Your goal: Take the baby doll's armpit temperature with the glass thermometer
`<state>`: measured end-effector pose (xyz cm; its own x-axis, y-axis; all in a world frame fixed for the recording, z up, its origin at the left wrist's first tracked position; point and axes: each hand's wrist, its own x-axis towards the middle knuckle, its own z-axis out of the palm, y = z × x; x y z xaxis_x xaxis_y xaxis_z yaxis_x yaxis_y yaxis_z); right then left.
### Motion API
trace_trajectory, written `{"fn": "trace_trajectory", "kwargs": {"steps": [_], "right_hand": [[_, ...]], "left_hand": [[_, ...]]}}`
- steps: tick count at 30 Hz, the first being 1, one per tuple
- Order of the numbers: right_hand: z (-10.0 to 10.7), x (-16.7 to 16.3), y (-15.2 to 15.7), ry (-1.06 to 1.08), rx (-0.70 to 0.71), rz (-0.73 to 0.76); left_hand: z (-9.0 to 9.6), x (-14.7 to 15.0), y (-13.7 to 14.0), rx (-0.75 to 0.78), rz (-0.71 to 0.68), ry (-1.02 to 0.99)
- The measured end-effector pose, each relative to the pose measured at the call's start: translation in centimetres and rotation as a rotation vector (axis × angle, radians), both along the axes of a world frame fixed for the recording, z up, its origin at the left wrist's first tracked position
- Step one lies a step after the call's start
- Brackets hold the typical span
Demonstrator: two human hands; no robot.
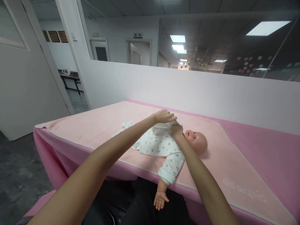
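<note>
A baby doll (198,144) lies on its back with its head to the right. It wears a white printed baby top (156,144), and one sleeved arm hangs over the near table edge. My left hand (164,116) is above the doll's chest, fingers bent down and closed at the top's far side. Close to the doll's neck, my right hand (177,129) is closed on the white cloth. My hands and forearms hide the doll's other arm and part of its chest. The exact grip of the fingertips is hard to see.
A light pink mat (91,127) covers the table over a darker pink cloth (262,142). Behind it stands a low white wall (187,89) with glass above. At the left is a white door (28,78). The table's near edge is close to my lap.
</note>
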<state>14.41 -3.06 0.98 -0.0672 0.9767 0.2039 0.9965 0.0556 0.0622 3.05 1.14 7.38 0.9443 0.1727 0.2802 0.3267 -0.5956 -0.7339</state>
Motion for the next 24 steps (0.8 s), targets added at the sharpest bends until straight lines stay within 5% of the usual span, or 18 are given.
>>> {"fn": "trace_trajectory", "kwargs": {"steps": [6,12,18,24], "right_hand": [[0.5,1.5,-2.8,0.015,0.048,-0.016],[2.1,3.5,-6.9,0.079,0.396,-0.049],[0.6,4.6,-7.2,0.294,0.163,0.194],[-0.4,2.9,-6.9,0.274,0.294,0.109]], "left_hand": [[-0.5,-0.5,-0.3,-0.011,-0.003,0.010],[-1.3,-0.5,-2.0,-0.046,-0.041,0.056],[-2.6,-0.5,-3.8,-0.128,-0.022,-0.047],[-3.4,0.7,-4.6,-0.207,0.126,-0.178]]}}
